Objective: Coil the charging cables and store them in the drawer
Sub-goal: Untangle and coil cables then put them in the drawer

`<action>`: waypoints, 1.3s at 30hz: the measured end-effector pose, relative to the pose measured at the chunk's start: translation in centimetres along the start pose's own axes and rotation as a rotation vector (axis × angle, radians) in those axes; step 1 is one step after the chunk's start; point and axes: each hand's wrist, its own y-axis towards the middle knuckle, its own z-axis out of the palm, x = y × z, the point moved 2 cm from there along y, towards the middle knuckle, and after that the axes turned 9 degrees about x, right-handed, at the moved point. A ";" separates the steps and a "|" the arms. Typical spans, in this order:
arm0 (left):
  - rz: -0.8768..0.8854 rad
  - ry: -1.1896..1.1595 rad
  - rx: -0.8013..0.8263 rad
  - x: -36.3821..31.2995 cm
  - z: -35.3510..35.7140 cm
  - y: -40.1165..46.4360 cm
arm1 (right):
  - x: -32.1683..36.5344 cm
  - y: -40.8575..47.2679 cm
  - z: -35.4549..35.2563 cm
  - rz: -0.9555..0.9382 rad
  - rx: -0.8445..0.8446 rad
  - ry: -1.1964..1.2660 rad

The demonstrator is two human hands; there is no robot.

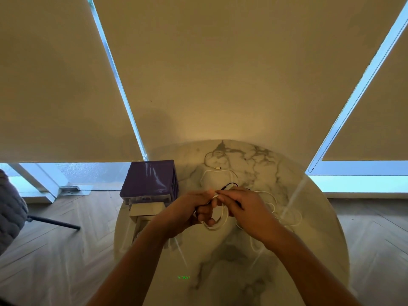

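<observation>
Marble round table (260, 261) is sitting under both hands, white with grey veins; no readable writing anywhere, just a tiny green glowing mark (184, 277) near the front edge that's too blurry to make out; purple drawer unit (149, 180) is standing at the table's left edge, with a pale drawer (146, 212) sticking out toward the camera, partly hidden behind the left forearm.

Left hand (194, 214) is curling its fingers round a loop of white cable (220, 224), the loop hanging just below the fingers; right hand (240, 206) is pinching the same cable right beside the left fingertips, so both hands are meeting over the table's middle; both forearms are reaching in from the bottom edge, cut off there.

More white cable (287, 215) is lying in loose loops to the right of the right hand; another white cable (217, 166) with a plug end is lying farther back; a black cable (230, 185) is poking out behind the knuckles, mostly hidden; can't tell how many separate cables there are.
</observation>
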 end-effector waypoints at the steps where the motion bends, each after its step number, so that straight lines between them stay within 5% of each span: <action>1: 0.002 -0.019 0.008 0.0 0.0 0.0 | 0.0 0.0 -0.1 0.004 0.013 -0.023; 14: 0.021 -0.158 -0.004 -0.5 0.6 0.0 | 0.2 -0.2 0.8 0.008 -0.353 -0.217; 19: 0.151 -0.206 0.002 -1.0 0.4 0.2 | 0.9 -0.3 0.5 0.162 -0.100 0.250; 23: 0.164 -0.217 -0.027 -0.7 0.4 0.2 | 0.6 -0.4 0.1 0.234 -0.049 0.354; 30: 0.051 0.378 -0.364 -2.0 0.5 0.3 | 0.4 -0.6 -0.6 0.265 -0.185 0.185; 35: 0.012 0.519 -0.300 -2.5 -0.2 -0.1 | 0.0 -0.4 -0.8 0.298 -0.256 -0.128; 39: 0.103 0.533 -0.303 -2.6 -0.2 -0.3 | 0.2 -0.3 -1.1 0.367 -0.228 0.009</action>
